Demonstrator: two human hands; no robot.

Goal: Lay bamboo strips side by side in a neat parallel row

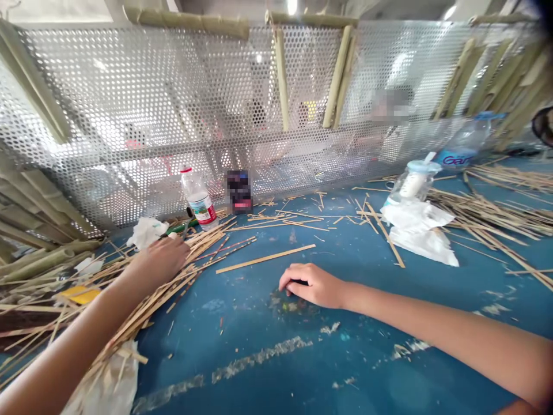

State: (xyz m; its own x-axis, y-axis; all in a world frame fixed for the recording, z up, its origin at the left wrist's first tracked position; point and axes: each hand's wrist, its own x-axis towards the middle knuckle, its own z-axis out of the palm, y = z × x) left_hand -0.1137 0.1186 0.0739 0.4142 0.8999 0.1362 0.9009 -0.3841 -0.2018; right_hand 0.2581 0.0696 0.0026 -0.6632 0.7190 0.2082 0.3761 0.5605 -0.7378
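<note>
My left hand lies palm down on a loose pile of thin bamboo strips, and its fingertips are close to a small metal-tipped tool with a green handle. Whether that hand grips anything is hidden. My right hand rests on the blue table with its fingers curled, over a patch of dark debris. Nothing shows in its grip. A flat bamboo strip lies just above it, not touching it.
A perforated metal screen with bamboo poles stands behind the table. A water bottle, a white-capped jar, a blue-labelled bottle, white tissue and more bamboo strips stand or lie on the table.
</note>
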